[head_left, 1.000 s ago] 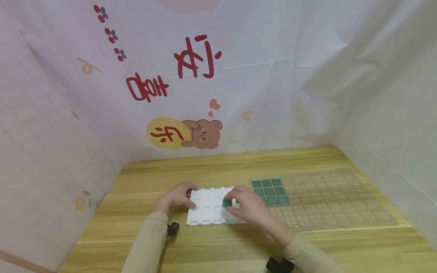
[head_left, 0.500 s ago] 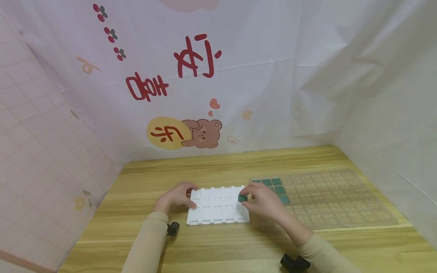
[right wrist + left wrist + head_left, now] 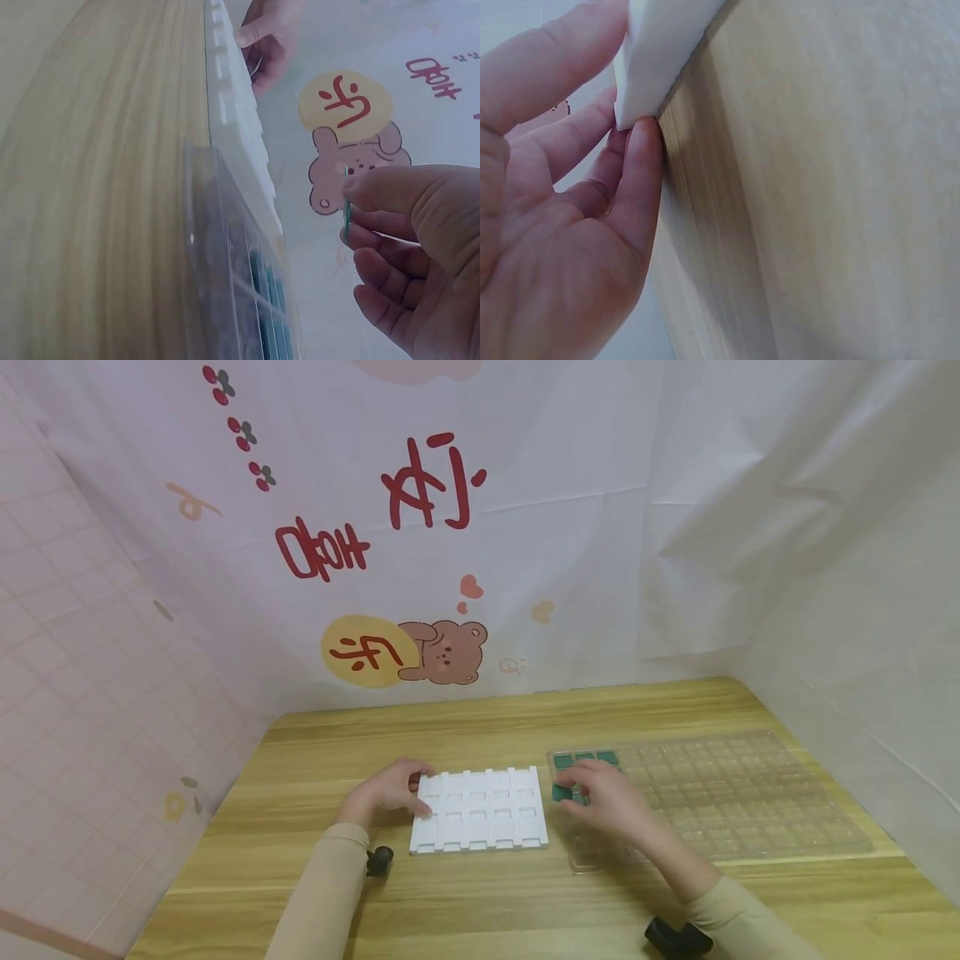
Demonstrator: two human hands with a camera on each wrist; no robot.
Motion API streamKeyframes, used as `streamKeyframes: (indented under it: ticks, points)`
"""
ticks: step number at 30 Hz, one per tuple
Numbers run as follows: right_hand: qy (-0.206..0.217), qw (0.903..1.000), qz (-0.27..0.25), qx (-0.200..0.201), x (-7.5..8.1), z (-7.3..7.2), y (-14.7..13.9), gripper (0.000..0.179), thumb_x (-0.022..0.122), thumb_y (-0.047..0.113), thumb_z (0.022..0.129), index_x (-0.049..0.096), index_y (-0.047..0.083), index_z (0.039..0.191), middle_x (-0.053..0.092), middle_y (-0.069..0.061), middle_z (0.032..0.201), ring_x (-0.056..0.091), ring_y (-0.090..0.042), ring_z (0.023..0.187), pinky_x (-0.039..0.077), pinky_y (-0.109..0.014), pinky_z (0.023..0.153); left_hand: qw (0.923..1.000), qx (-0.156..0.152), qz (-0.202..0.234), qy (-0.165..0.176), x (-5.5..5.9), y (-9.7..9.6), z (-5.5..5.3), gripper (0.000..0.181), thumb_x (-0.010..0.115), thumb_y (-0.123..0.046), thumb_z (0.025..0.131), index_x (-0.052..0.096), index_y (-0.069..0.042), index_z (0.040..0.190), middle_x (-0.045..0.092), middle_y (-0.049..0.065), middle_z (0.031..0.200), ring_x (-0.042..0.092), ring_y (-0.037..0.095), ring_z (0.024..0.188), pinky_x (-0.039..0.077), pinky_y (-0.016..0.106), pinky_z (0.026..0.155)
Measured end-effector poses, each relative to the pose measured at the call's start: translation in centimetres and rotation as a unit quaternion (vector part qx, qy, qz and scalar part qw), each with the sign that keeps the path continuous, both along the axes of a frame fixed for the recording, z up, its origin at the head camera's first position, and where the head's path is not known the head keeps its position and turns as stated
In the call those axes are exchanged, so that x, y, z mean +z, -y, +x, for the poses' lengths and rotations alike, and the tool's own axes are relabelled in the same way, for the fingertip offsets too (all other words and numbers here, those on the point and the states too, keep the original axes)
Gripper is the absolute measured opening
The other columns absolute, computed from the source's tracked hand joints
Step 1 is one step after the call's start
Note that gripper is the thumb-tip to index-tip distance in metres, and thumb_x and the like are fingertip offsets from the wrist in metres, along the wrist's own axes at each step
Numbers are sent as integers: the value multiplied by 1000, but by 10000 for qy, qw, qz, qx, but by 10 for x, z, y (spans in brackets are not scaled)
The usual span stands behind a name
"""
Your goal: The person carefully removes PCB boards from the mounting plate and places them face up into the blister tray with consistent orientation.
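Note:
My left hand (image 3: 388, 789) grips the left edge of a white pocketed tray (image 3: 480, 806), thumb on top; the left wrist view shows the fingertips against the side and corner of that tray (image 3: 664, 52). Over the left end of a clear plastic tray (image 3: 720, 777), my right hand (image 3: 611, 802) pinches a thin green chip (image 3: 347, 214), seen edge-on between thumb and finger in the right wrist view. More green chips (image 3: 607, 757) sit in pockets of the clear tray, some hidden behind the right hand.
The clear tray stretches far to the right across the wooden table (image 3: 450, 902). White printed cloth walls (image 3: 570, 568) stand behind and at both sides. Black wrist devices (image 3: 678, 937) are worn below each hand.
My right hand has moved right with the green chip, off the white tray and over the clear tray. The left hand stays at the white tray's edge.

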State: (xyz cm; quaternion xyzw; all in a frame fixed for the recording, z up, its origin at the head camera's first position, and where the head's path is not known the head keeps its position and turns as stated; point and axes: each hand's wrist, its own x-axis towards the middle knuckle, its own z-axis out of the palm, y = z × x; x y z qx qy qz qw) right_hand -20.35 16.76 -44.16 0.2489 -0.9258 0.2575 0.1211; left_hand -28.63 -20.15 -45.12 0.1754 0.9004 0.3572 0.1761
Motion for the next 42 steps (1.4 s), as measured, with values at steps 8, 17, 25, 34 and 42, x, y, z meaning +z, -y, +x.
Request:
streamKeyframes:
  ticks: [8,17,25,34,42]
  points:
    - [26,9998,211,27,-3,2,-13,23,83,14,78,73,11,99,67,2,98,57,-12,77,49,-26,66,10000,-31,-24,-3,-1,1,-1,63,90,-4,67,62,2,123,60,9,120,54,24,109,44,45,100]
    - [-80,9983,527,213,-10,3,-22,23,84,13,76,73,11,97,66,4,95,54,-7,75,48,-24,64,10000,-13,6,28,0,1,-1,61,90,-3,67,62,1,122,60,7,116,54,23,106,44,45,99]
    - [-91,9959,847,302,-14,6,-26,23,84,15,76,74,15,98,66,3,97,60,-14,85,53,-32,71,9999,-58,-90,-36,-1,1,-1,63,90,-5,68,62,1,124,60,8,119,54,23,107,44,45,100]
    - [-90,9934,1062,417,-21,6,-28,25,85,18,76,74,17,98,65,6,99,62,-20,96,55,-35,76,9999,-24,-117,-37,1,1,0,64,91,-6,68,62,1,124,59,9,121,53,23,108,44,45,100]
    - [-66,9921,1173,446,-24,5,-29,25,84,18,76,74,15,99,64,5,99,62,-20,97,55,-37,77,10000,47,-42,22,1,1,1,66,90,-6,68,61,1,126,54,12,126,52,25,112,44,45,101]
